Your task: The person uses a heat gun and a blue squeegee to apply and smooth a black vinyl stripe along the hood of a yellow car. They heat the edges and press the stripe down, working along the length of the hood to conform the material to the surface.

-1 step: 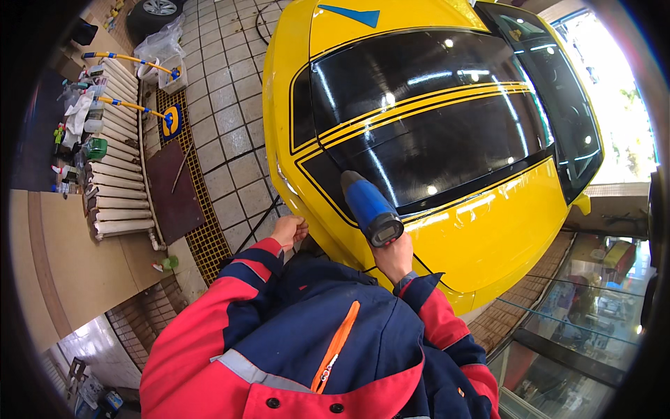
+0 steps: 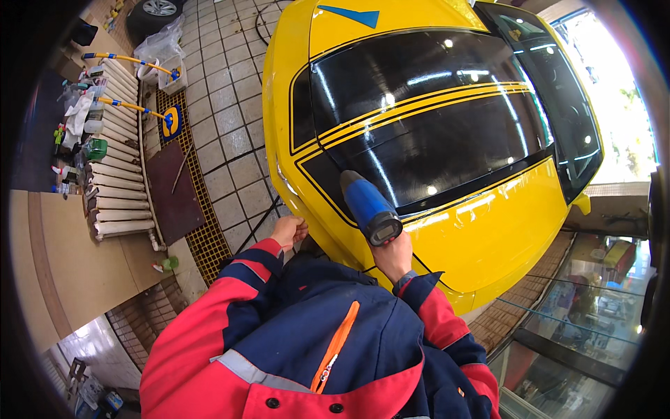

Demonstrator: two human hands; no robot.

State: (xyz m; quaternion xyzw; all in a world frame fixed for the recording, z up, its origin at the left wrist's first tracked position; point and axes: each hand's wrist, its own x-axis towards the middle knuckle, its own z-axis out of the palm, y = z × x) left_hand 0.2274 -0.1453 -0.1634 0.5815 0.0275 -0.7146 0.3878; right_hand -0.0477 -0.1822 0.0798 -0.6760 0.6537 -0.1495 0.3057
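Note:
A blue heat gun point(image 2: 370, 202) with a dark nozzle and a small display at its back is held in my right hand point(image 2: 395, 255). Its nozzle points away from me, over the black panel at the near-left part of the yellow car point(image 2: 481, 237). My left hand point(image 2: 289, 231) is beside the car's left edge, fingers curled and pressed together. Whatever they may pinch is too small to make out. Black areas with thin yellow stripes point(image 2: 426, 106) cover the car's middle, and a blue angular patch point(image 2: 354, 14) lies near its far end.
A white radiator point(image 2: 118, 167) with bottles and cloths runs along the left wall. Beside it are a yellow floor grate point(image 2: 209, 244), a dark red board point(image 2: 171, 188) and a clear bin point(image 2: 173, 75). A glass showcase point(image 2: 593, 314) stands at the lower right.

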